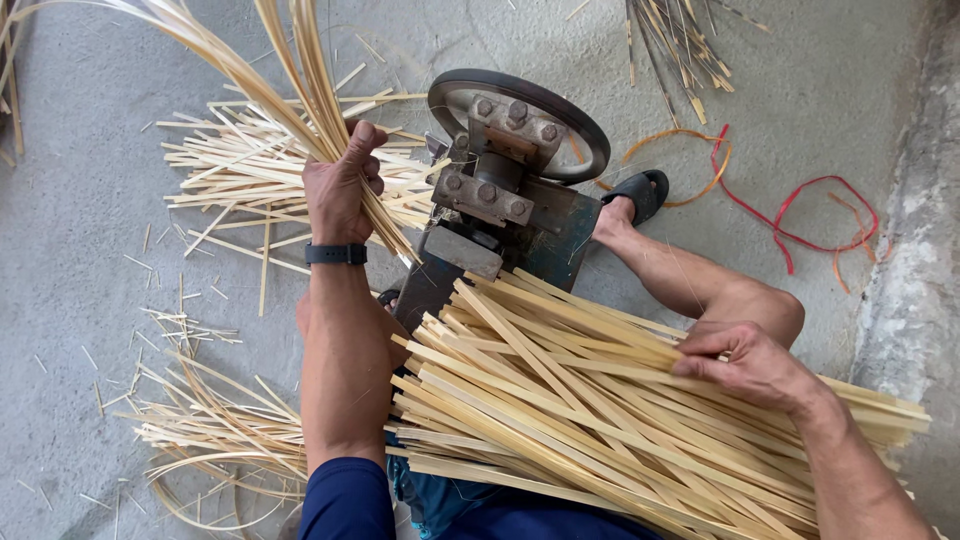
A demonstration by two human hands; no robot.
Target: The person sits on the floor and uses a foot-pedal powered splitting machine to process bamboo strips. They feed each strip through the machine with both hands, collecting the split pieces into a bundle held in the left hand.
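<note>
**Strips at the splitting machine**

Left hand (342,190) fisted round a bundle of thin strips (250,90), held raised, far left of the metal machine (500,190); strips arcing away to the far left. Right hand (755,365) laid flat, fingers loosely curled, on the stack of flat slats (560,410) across the lap, long axis running near-right. Forearms both extended, right hand nearer the slats.

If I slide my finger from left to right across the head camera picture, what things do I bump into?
Loose bamboo scraps on the floor → left hand gripping thin curved strips → metal machine with a wheel → right hand resting on the pile of flat bamboo slats → red cord.
</note>
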